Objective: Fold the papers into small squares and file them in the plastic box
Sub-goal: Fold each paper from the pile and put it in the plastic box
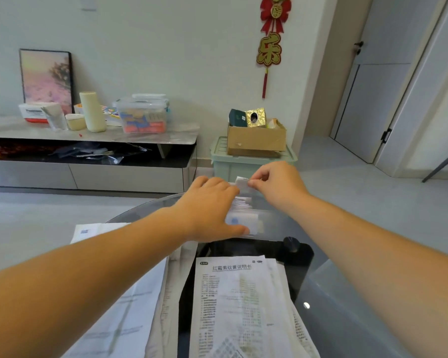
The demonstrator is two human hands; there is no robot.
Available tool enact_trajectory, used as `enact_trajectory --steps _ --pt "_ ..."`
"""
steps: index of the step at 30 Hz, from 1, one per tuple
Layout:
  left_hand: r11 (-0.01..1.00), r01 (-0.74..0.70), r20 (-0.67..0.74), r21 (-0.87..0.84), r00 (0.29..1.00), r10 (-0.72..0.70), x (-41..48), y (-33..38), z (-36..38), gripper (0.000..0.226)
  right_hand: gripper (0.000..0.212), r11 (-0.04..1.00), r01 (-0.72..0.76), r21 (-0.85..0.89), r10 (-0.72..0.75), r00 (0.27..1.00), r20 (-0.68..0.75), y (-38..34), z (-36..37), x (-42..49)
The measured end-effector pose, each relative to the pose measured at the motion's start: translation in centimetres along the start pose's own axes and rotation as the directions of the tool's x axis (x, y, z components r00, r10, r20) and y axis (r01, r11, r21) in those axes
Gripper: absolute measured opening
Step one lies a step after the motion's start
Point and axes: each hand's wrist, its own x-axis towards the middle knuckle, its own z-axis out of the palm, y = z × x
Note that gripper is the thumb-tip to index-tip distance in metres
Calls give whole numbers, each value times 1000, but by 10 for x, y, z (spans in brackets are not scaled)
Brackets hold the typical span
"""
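A clear plastic box (272, 226) stands on the glass table's far side, with several folded white papers (239, 204) upright inside it. My left hand (210, 208) grips the box's left side, thumb along its near wall. My right hand (274, 183) pinches a small folded paper square (241, 182) over the far end of the box. Unfolded printed leaflets (238, 306) lie stacked on the table near me, and more sheets (130, 301) sit under my left forearm.
The round glass table (347, 293) has a black base (295, 254) showing through it. Beyond it, a green storage bin (233, 166) carries a cardboard box (256, 139). A low TV cabinet (88, 151) with containers stands left; doors are at right.
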Motion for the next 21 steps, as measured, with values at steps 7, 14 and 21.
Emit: enact_trajectory --steps 7,14,21 --pt "997 -82 113 -8 990 83 7 -2 4 81 14 988 11 -154 -15 1000 -24 0 8 -2" --pt "991 -126 178 48 977 116 14 1 -5 81 15 989 43 -140 -43 999 2 0 6 -3" --pt "991 -133 175 15 976 128 12 3 -3 81 12 981 53 -184 -57 998 -16 0 5 -5"
